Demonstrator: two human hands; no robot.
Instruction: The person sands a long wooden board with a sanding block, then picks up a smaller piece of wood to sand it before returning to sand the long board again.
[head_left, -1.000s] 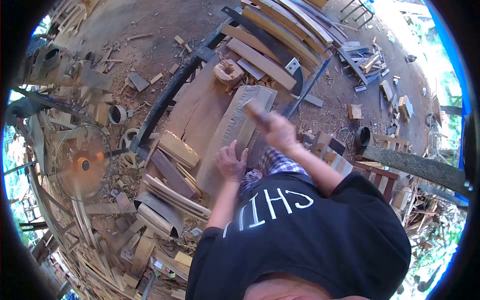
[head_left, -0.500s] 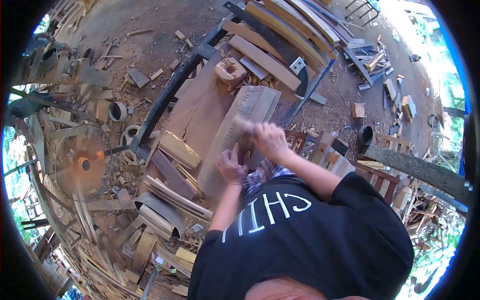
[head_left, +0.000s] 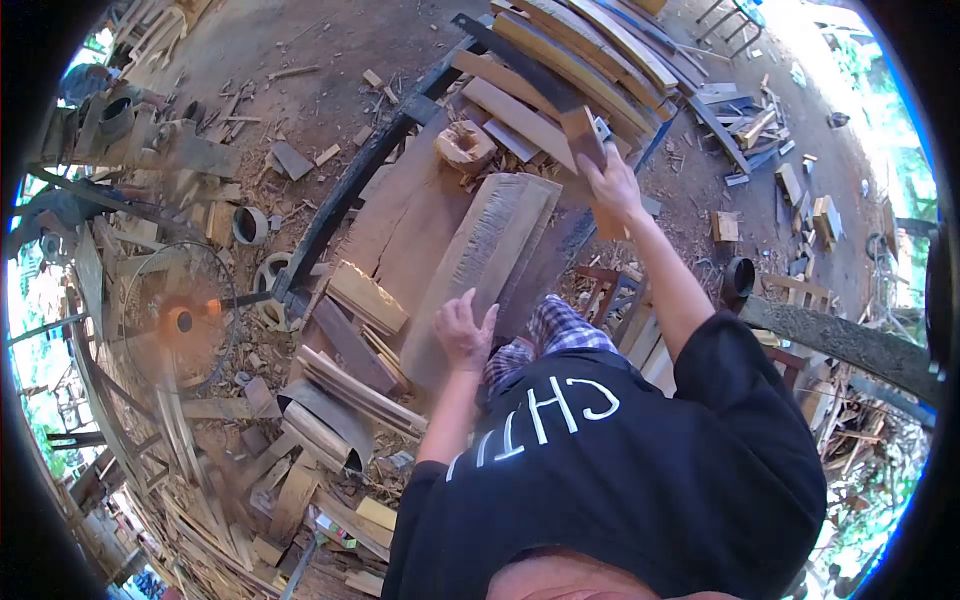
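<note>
A long, shaped plank [head_left: 480, 260] with rough, scored marks along its left side lies slantwise in front of me. My left hand [head_left: 463, 330] is over its lower right edge, fingers spread and holding nothing. Farther right, my right hand [head_left: 612, 188] is closed around a short brown wooden piece [head_left: 583, 138], whose lower end shows below the palm; I cannot tell what kind of tool or block it is. A dark, long saw-like blade [head_left: 520, 62] lies across the boards beyond that hand. A pale fitting with holes sits right beside the fingertips.
A hollowed wood block [head_left: 465, 147] sits on the wide cracked board [head_left: 400, 205]. Stacked planks [head_left: 580, 55] lie at the far end, and offcuts [head_left: 360, 300] at the left. A fan [head_left: 182, 320] stands left. Scraps litter the ground. Another person's arm [head_left: 70, 205] shows at far left.
My right hand has moved from the plank up and right to the far boards, and a brown wooden piece now shows in it. My left hand's fingers have lifted and spread.
</note>
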